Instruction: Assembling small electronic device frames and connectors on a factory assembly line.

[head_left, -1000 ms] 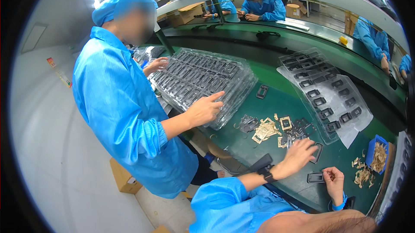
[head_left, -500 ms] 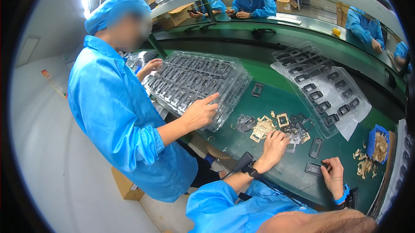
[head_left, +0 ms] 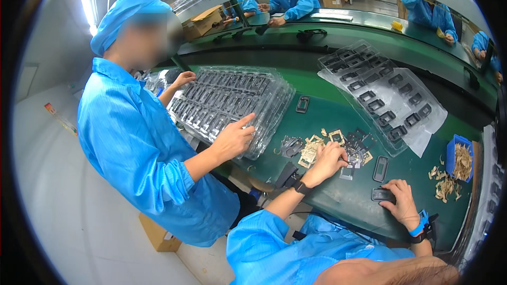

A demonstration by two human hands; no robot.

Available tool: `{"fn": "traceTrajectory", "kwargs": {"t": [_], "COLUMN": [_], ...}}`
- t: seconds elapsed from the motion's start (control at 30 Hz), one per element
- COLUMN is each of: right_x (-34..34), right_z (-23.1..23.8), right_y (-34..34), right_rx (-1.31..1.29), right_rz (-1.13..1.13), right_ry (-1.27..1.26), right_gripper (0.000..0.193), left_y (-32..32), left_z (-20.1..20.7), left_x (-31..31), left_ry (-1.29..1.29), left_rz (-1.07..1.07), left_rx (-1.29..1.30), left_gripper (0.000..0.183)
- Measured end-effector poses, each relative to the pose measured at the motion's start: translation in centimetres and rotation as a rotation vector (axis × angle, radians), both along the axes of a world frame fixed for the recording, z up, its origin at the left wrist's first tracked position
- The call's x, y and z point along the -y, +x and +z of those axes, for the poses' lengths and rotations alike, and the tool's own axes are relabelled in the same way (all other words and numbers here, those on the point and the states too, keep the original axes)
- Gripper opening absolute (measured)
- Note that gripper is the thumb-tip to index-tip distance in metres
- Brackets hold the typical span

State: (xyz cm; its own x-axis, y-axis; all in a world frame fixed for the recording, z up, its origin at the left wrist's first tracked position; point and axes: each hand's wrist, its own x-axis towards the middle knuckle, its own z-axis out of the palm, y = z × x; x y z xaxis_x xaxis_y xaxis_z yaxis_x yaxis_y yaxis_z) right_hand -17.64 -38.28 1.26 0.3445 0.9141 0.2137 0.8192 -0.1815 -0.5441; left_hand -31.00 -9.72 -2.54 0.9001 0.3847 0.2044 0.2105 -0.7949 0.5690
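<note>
My left hand (head_left: 328,161) is over a pile of small flat parts, its fingers bent together and pressed down; what they pinch, if anything, is hidden. Beneath and beside it lie tan cut-out pieces (head_left: 309,154), a tan square frame (head_left: 337,136) and dark and clear thin pieces (head_left: 357,146). To the right, my right hand (head_left: 401,201) grips the right end of a black rectangular plastic frame (head_left: 379,194) that lies on the green table, thumb near and fingers far. A second black frame (head_left: 380,169) lies just beyond it, untouched.
A co-worker in blue (head_left: 137,142) stands at left, hands at stacked clear trays (head_left: 222,100) of black parts. Another tray with black frames (head_left: 383,95) lies at far right. A blue bin (head_left: 458,158) of tan scraps stands at right. One loose frame (head_left: 302,104) lies farther back.
The whole view has shifted slightly. My right hand has closed more over the end of the black frame. My left hand stays at the pile, its fingers drawn closer together.
</note>
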Motion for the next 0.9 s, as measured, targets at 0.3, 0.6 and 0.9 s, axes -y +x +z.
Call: {"fn": "traceTrajectory", "kwargs": {"t": [0.3, 0.6, 0.9], "right_x": [0.4, -5.7, -9.3], "right_z": [2.6, 3.2, 1.2], "right_y": [1.6, 0.7, -0.4], "right_rx": [0.029, -0.103, -0.462], "right_rz": [-0.054, 0.032, 0.079], "right_ry": [0.015, 0.215, 0.167], "right_gripper": [0.046, 0.039, 0.037], "left_y": [-0.2, -0.4, -0.7], "left_z": [2.2, 3.7, 3.2], "left_x": [-0.7, -0.3, 2.4], "left_ry": [-0.131, -0.638, -0.884], "left_rz": [-0.037, -0.003, -0.097], "left_rx": [0.065, 0.064, 0.136], "left_gripper": [0.014, 0.011, 0.024]}}
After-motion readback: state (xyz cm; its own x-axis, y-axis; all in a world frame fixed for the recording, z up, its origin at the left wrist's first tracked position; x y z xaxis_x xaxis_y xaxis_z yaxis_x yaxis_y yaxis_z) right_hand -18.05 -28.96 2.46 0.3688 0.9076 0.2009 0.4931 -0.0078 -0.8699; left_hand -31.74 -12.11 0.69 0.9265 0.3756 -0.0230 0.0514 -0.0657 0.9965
